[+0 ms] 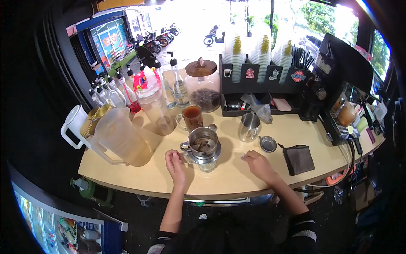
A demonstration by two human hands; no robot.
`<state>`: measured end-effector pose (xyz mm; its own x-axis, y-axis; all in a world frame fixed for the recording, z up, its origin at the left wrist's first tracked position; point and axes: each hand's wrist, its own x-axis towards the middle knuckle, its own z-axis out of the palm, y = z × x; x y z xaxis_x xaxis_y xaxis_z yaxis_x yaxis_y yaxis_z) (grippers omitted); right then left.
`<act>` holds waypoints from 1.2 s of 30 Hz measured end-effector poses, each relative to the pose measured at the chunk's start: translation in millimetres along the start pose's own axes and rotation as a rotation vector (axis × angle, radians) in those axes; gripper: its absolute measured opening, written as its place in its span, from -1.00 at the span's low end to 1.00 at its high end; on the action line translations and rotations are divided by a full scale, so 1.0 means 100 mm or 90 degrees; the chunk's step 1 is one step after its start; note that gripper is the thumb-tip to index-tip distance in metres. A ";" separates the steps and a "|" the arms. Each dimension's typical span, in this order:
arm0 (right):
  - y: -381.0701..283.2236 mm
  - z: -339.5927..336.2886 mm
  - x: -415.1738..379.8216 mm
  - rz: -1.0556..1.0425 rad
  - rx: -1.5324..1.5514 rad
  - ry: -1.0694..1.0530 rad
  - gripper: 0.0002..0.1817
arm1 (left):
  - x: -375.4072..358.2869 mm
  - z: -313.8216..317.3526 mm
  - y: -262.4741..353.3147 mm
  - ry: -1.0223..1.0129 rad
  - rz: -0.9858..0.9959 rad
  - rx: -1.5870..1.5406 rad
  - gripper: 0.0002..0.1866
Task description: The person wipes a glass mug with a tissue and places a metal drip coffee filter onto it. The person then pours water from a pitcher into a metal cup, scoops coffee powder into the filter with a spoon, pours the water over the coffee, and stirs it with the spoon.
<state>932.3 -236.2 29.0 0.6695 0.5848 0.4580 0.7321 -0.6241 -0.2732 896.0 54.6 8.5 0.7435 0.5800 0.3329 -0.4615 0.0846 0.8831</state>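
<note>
A metal drip coffee filter (203, 142) with dark, wet contents sits on a small glass (207, 166). Just left of it, my left hand (174, 168) rests with its fingers loosely bent and apart from the filter's side handle. On the right, my right hand (260, 167) lies over the table edge side with its fingers drawn together; a pale spot shows at the fingertips, too small to name. Beyond that hand stand a steel cup (249, 127) and a small round metal lid (267, 144). A glass mug of brown drink (193, 117) is behind the filter.
A large cloudy pitcher (120, 133) and several pump bottles (179, 86) stand left. A lidded jar (203, 91) and a black cup organizer (264, 80) are at the back. A folded dark cloth (297, 159) and an espresso machine (342, 120) are right.
</note>
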 end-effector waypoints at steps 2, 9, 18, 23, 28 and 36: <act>0.06 -0.07 -0.04 0.030 -0.012 -0.020 -0.80 | 0.01 -0.01 -0.01 0.005 -0.002 -0.004 -0.88; 0.37 -0.19 -0.06 0.176 0.079 0.005 -0.93 | -0.01 -0.02 -0.01 0.002 0.019 0.013 -0.87; 0.10 0.08 0.41 0.092 0.138 0.164 -0.90 | 0.00 0.00 0.00 0.004 0.021 0.042 -0.87; 0.15 -0.05 0.38 0.179 0.095 0.213 -0.62 | 0.00 0.03 0.05 0.004 0.018 0.049 -0.88; 0.70 -0.26 0.49 0.359 0.295 0.223 -0.21 | -0.03 0.05 0.09 -0.003 0.026 0.042 -0.88; 0.83 -0.23 0.61 0.345 0.610 0.045 0.19 | -0.01 0.02 0.02 -0.014 0.019 0.032 -0.88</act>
<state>1031.4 -264.4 54.1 0.9448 0.3052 0.1190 0.1591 -0.1100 -0.9811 895.0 52.4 10.3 0.7406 0.5636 0.3658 -0.4588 0.0264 0.8881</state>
